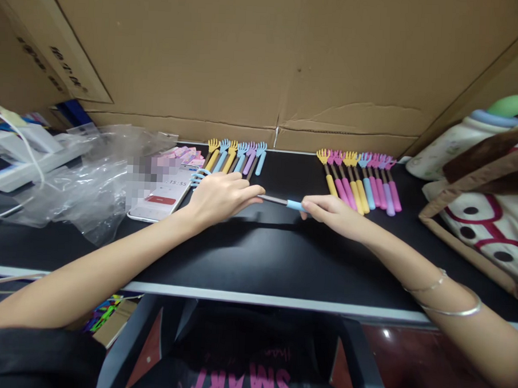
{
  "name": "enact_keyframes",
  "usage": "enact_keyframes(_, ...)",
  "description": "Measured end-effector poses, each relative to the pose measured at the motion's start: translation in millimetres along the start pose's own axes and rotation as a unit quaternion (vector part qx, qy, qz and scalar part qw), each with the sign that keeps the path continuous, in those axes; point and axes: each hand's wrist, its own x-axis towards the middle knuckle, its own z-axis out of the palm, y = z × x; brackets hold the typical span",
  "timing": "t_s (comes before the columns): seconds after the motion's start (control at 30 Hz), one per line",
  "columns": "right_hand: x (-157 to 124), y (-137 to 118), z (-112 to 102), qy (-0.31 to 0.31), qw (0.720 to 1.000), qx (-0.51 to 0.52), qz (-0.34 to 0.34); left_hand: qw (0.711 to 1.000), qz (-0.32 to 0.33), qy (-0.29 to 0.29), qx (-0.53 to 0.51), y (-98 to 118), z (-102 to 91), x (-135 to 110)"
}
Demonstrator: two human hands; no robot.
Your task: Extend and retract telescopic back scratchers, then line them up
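Observation:
Between my two hands I hold a blue back scratcher (280,202) level above the black table (256,257). My left hand (218,197) is closed round its claw end, whose blue fingers poke out at the wrist side. My right hand (333,213) pinches the blue handle end. The metal rod shows between them. Behind my left hand lies a row of several yellow, blue and purple scratchers (237,156). A second row of yellow, pink, blue and purple scratchers (362,178) lies behind my right hand.
A phone (162,200) lies left of my left hand, beside a crumpled clear plastic bag (88,175). Cardboard (265,62) walls the back. A patterned tote bag (481,209) stands at the right. White devices and cables (16,149) sit far left.

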Motion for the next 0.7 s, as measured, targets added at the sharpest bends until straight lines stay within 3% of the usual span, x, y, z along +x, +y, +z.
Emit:
enact_keyframes(0.17, 0.6, 3.3, 2.5, 0.017, 0.999, -0.032, 0.01, 1.0, -0.004, -0.016, 0.021, 4.0, 4.1, 0.3)
enact_keyframes(0.4, -1.7, -1.5, 3.0, 0.052, 0.99, -0.126, 0.029, 0.985, -0.074, -0.152, -0.035, 10.6, 0.7, 1.4)
enact_keyframes(0.57, -5.2, -1.2, 4.9, 0.097, 0.967, -0.236, 0.002, 0.949, -0.114, -0.215, -0.2, 8.7, 3.2, 2.6)
enact_keyframes(0.7, -8.4, -2.0, 6.3, 0.168, 0.918, -0.355, -0.054, 0.899, -0.109, -0.235, -0.352, 1.8, 7.4, 3.5)
